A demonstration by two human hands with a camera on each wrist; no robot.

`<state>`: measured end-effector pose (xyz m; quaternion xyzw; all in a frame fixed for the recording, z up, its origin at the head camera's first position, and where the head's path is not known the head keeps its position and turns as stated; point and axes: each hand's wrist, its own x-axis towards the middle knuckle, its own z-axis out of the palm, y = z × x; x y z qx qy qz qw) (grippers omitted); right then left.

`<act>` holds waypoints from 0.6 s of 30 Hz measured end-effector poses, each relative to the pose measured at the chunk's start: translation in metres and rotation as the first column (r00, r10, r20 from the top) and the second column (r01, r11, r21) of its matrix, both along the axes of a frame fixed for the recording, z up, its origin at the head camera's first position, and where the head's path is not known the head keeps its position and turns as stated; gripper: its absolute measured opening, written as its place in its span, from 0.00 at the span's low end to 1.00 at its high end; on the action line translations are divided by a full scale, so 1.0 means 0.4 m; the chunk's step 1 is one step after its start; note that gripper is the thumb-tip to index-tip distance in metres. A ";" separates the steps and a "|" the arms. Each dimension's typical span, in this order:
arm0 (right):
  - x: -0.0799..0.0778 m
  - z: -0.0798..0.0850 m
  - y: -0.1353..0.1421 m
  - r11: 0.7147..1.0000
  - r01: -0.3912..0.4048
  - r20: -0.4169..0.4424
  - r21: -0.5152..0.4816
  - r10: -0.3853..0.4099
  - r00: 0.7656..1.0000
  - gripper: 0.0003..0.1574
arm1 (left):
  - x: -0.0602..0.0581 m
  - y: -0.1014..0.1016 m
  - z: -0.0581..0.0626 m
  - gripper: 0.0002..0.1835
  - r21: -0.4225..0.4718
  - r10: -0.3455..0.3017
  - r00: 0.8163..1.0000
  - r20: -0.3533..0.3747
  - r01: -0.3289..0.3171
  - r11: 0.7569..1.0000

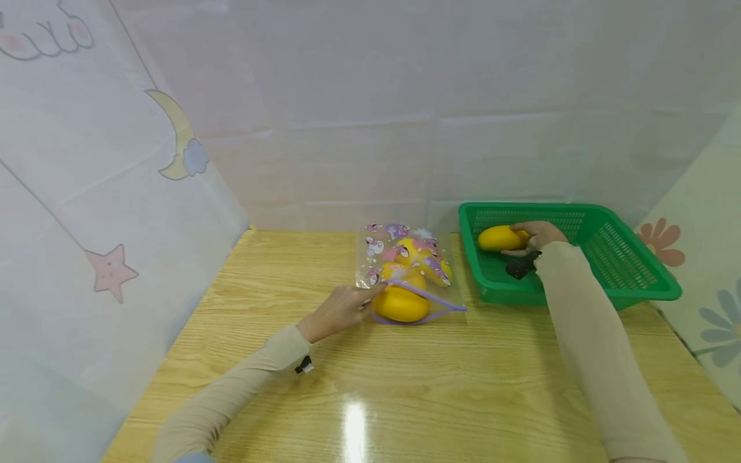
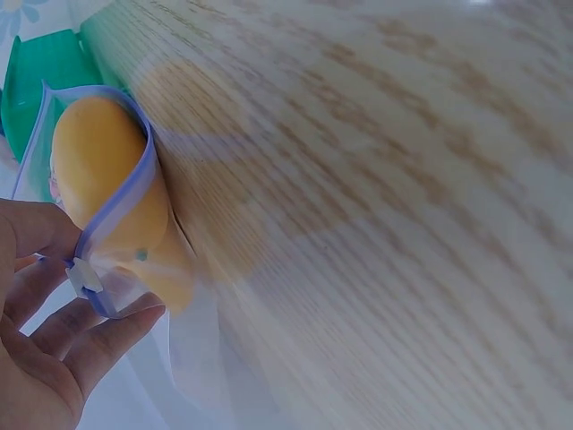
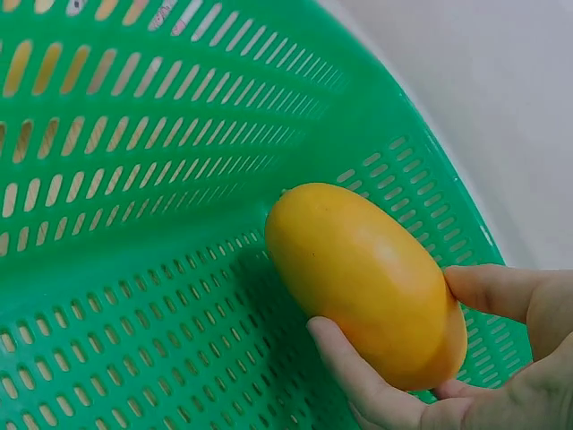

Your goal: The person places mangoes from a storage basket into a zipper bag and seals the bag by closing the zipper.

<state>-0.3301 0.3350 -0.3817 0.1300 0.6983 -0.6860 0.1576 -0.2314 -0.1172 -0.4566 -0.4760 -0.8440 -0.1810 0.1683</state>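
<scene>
A clear zip bag (image 1: 437, 260) printed with cartoon figures lies on the table, its purple-edged mouth gaping toward the person. Several yellow mangoes are inside; one mango (image 1: 401, 304) sits right at the mouth. My left hand (image 1: 341, 312) pinches the bag's rim at the left corner, by a white slider (image 2: 85, 276) in the left wrist view. In the green basket (image 1: 579, 297), my right hand (image 1: 539, 236) grips another mango (image 3: 363, 278) by one end, thumb and fingers on opposite sides. The palm side of the right hand is partly out of sight.
The basket has slotted walls and stands at the table's back right, just right of the bag. Behind the wooden table (image 1: 243, 386) hangs a pale cloth wall (image 1: 359, 173). More printed cloth lines both sides.
</scene>
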 end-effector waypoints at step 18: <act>-0.002 0.010 0.042 0.931 -0.236 -0.135 0.280 0.281 0.950 0.40 | -0.003 -0.002 -0.007 0.34 0.014 -0.016 0.999 -0.035 0.016 1.000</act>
